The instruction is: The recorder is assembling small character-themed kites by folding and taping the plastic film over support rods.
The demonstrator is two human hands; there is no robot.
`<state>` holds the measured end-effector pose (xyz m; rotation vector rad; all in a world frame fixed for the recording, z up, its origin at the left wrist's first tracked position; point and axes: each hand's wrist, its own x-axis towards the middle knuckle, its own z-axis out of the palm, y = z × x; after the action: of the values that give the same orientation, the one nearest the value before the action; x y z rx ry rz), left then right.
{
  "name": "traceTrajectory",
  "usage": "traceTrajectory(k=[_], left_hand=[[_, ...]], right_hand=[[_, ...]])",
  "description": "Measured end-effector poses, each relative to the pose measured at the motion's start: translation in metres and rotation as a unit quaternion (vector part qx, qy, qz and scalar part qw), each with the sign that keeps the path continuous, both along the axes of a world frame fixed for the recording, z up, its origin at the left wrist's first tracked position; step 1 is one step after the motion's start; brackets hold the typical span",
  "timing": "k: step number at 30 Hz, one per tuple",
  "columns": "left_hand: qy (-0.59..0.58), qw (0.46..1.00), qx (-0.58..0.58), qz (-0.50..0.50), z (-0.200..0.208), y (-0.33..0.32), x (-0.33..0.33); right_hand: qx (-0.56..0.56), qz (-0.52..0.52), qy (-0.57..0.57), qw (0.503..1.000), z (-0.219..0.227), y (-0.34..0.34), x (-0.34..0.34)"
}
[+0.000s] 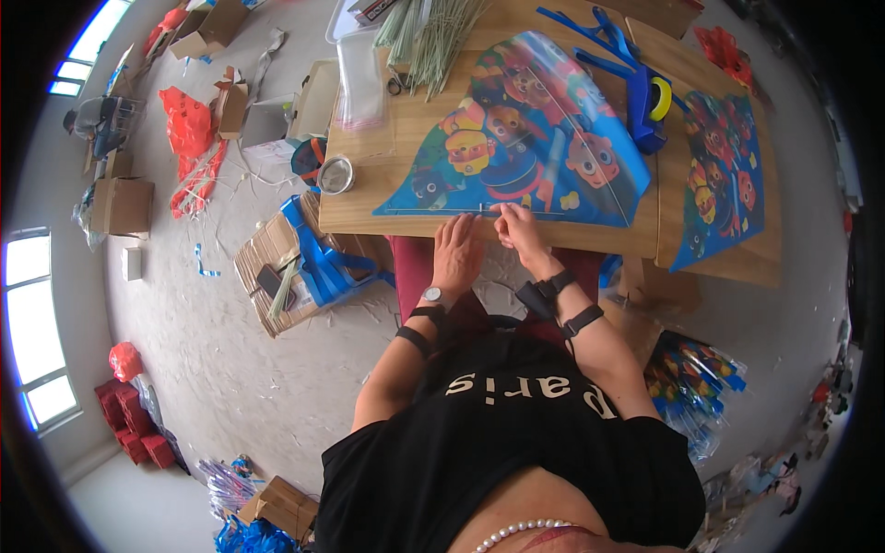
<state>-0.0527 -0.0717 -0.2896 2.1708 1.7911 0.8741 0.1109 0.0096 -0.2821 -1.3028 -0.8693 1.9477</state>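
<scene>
A printed kite sheet (502, 138), blue with colourful cartoon figures, lies on the wooden table in front of me. One thin pale rod (419, 210) runs along its near edge, and another crosses its right side at a slant. My left hand (457, 247) rests with stretched fingers on the sheet's near edge, fingertips at the rod. Close beside it, my right hand (523, 232) has curled fingers pinched at the same edge, next to a small pale piece (484, 208) on the rod. What the right fingers hold is too small to make out.
Bundled thin sticks (429, 41), clear plastic bags (358, 83) and a round tin (336, 175) sit on the table's left. Toward the right are a blue tape dispenser (648, 115) and a second kite sheet (719, 170). A cardboard box (263, 263) with blue strapping stands below the left edge.
</scene>
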Motion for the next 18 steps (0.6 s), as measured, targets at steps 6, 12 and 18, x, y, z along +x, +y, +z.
traceTrajectory(k=[6, 12, 18], left_hand=[[0.007, 1.000, -0.016, 0.010, -0.002, 0.000, 0.000], [0.031, 0.999, -0.016, 0.004, 0.003, 0.002, 0.003], [0.034, 0.999, -0.010, -0.018, 0.004, 0.005, 0.006]], right_hand=[[0.015, 0.009, -0.029, 0.999, 0.004, -0.001, -0.004], [0.024, 0.004, -0.021, 0.999, -0.001, -0.001, -0.004], [0.315, 0.111, -0.264, 0.905, -0.024, 0.018, 0.014]])
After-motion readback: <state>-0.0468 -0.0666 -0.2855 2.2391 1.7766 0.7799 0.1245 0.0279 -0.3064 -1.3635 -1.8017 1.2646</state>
